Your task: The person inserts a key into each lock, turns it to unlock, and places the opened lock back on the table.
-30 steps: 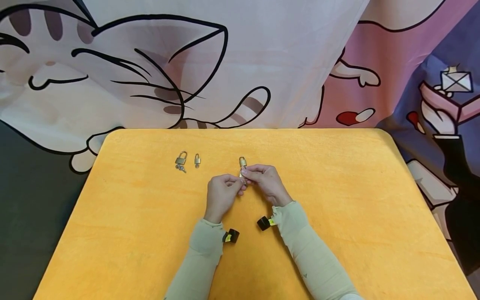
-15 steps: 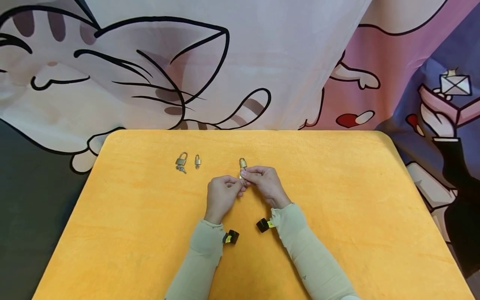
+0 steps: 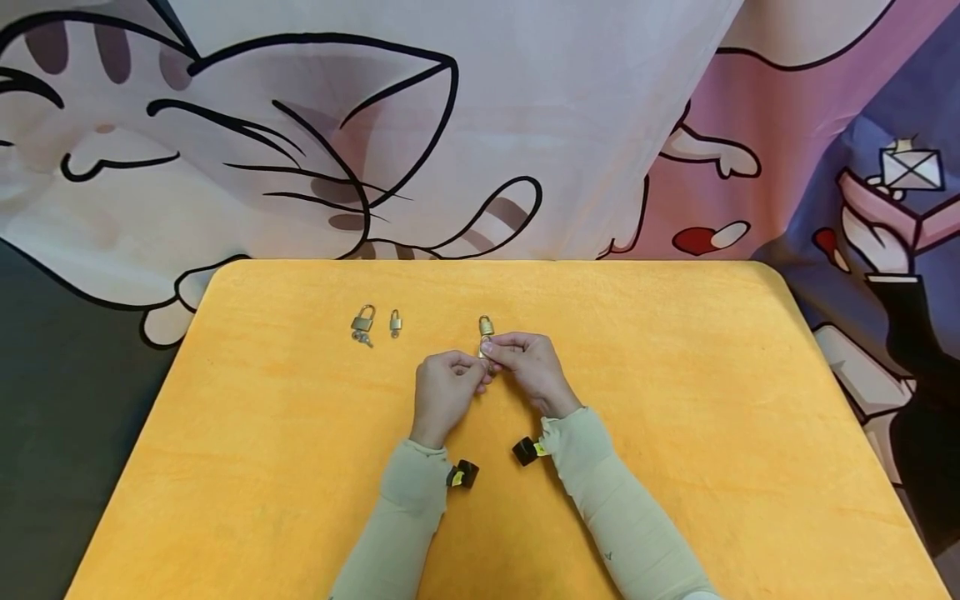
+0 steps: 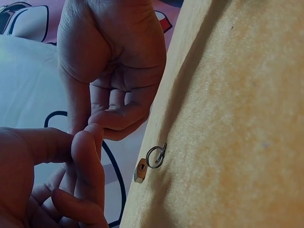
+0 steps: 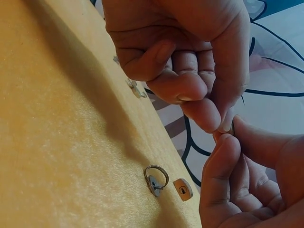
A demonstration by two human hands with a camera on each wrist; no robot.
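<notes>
In the head view my left hand (image 3: 444, 392) and right hand (image 3: 534, 367) meet, fingertip to fingertip, over the middle of the table. Thumb and index finger of each hand pinch at a small metal thing (image 5: 232, 128); only a thin edge shows, the rest is hidden by the fingers. Just beyond the fingers a brass padlock (image 3: 486, 325) lies on the table, its shackle pointing away. Its keyhole end (image 5: 183, 189) faces me in the right wrist view. A ring with flat keys (image 4: 156, 157) lies right at that end.
To the left lie a larger padlock (image 3: 362, 322) with keys (image 3: 362, 338) and a slim small padlock (image 3: 395, 323). The yellow table (image 3: 285, 467) ends at a hanging cloth (image 3: 585, 150) with cartoon prints. A black camera (image 3: 465, 473) sits at the left wrist.
The head view has shifted very slightly. Both hands stay in almost the same place, fingertips together, and the padlocks on the table have not moved.
</notes>
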